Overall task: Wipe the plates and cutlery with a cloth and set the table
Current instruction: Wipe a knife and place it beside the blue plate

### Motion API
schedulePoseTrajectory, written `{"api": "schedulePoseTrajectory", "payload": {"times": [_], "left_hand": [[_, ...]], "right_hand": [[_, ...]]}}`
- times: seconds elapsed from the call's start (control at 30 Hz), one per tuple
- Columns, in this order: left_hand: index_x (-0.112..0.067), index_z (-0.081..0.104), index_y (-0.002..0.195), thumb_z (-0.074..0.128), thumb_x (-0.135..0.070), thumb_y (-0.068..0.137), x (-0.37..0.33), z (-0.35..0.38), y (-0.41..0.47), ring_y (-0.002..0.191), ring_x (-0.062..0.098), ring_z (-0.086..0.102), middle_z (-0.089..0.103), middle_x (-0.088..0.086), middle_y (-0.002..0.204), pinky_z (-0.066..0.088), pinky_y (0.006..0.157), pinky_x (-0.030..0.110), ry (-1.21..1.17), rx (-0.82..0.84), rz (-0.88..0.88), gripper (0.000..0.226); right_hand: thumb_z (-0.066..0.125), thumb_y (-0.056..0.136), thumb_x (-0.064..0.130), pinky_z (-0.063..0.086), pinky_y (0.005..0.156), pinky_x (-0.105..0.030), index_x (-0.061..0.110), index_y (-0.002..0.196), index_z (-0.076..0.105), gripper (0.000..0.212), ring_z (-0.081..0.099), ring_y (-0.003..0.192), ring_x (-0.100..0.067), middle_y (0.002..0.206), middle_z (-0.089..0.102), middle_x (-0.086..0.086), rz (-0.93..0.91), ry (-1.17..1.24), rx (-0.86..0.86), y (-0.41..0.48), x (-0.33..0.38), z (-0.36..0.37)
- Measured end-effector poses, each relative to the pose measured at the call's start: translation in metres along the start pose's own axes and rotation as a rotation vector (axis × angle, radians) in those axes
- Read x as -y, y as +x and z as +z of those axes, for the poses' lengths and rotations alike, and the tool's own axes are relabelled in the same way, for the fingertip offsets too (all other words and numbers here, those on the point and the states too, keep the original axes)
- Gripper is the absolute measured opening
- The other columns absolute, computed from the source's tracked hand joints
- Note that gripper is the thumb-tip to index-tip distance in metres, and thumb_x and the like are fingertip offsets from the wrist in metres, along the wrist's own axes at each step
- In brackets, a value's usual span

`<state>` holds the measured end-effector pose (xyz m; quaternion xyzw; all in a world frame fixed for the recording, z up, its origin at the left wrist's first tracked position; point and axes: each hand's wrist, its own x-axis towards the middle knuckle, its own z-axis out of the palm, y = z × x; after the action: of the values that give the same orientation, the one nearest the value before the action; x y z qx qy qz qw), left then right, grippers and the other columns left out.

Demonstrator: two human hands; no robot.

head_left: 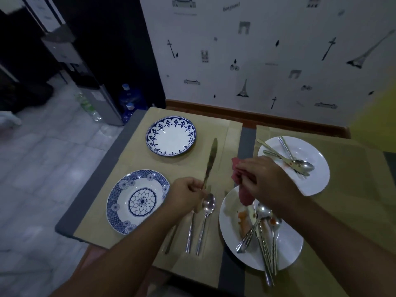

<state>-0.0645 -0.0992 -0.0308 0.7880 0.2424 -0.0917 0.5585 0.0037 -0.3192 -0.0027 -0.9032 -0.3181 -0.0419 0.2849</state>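
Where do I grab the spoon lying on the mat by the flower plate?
Take the spoon by its thin handle, at the end nearest you, pinching from above. It lies flat with its bowl pointing away, close to the left hand holding the knife, and another utensil lies just left of it, so the near end is freest.

Text in my view, one item: a short printed word [231, 6] high on the wallpaper [267, 50], possibly "Bon jour", too blurred for me to confirm.
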Motion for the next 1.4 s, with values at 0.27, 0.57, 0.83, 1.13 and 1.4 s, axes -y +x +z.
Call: {"api": "schedulePoseTrajectory", "payload": {"times": [0.27,0.57,0.83,1.13,1.4], "left_hand": [[-0.035,0.07,0.105,0.061,-0.041,0.092,-0.006,-0.03,0.095,0.084,0.018,0.069,0.074,-0.006,0.09,0.048,0.067,0.026,0.935,-0.126,0.453,0.017],[-0.021,0.07,0.107,0.062,-0.028,0.092,-0.001,-0.015,0.156,0.085,0.022,0.072,0.077,0.001,0.095,0.057,0.075,0.034,0.79,0.145,0.616,0.018],[-0.011,0.066,0.094,0.053,-0.024,0.093,-0.011,-0.005,0.201,0.067,0.026,0.062,0.065,0.006,0.075,0.053,0.062,0.032,0.963,0.211,0.663,0.019],[-0.006,0.065,0.115,0.059,-0.013,0.096,-0.016,0.029,0.214,0.098,0.028,0.066,0.068,0.015,0.112,0.056,0.081,0.038,1.217,0.247,0.653,0.021],[-0.012,0.038,0.151,0.058,-0.026,0.096,0.045,0.003,0.155,0.137,0.029,0.042,0.042,0.01,0.154,0.041,0.109,0.042,1.014,0.208,0.756,0.06]], "right_hand": [[0.074,0.083,0.009,0.051,0.089,-0.038,0.018,0.117,0.07,0.035,0.06,0.101,-0.017,0.111,0.071,0.001,0.102,-0.047,0.034,0.015,-0.02,0.001],[0.07,0.084,0.01,0.051,0.089,-0.04,0.025,0.106,0.071,0.027,0.059,0.097,-0.012,0.103,0.069,0.012,0.252,-0.055,0.056,0.022,-0.04,-0.003],[0.075,0.078,0.002,0.05,0.088,-0.039,0.018,0.11,0.074,0.036,0.059,0.097,-0.016,0.105,0.072,0.005,0.3,-0.086,0.024,0.026,-0.043,0.01],[0.08,0.073,-0.004,0.043,0.087,-0.031,0.011,0.11,0.074,0.041,0.063,0.098,-0.025,0.107,0.074,-0.004,0.308,-0.086,-0.013,0.039,-0.035,0.033],[0.078,0.075,-0.001,0.038,0.087,-0.024,0.015,0.112,0.075,0.04,0.055,0.095,-0.012,0.108,0.073,0.001,0.29,-0.043,-0.028,0.047,-0.035,0.039]]}}
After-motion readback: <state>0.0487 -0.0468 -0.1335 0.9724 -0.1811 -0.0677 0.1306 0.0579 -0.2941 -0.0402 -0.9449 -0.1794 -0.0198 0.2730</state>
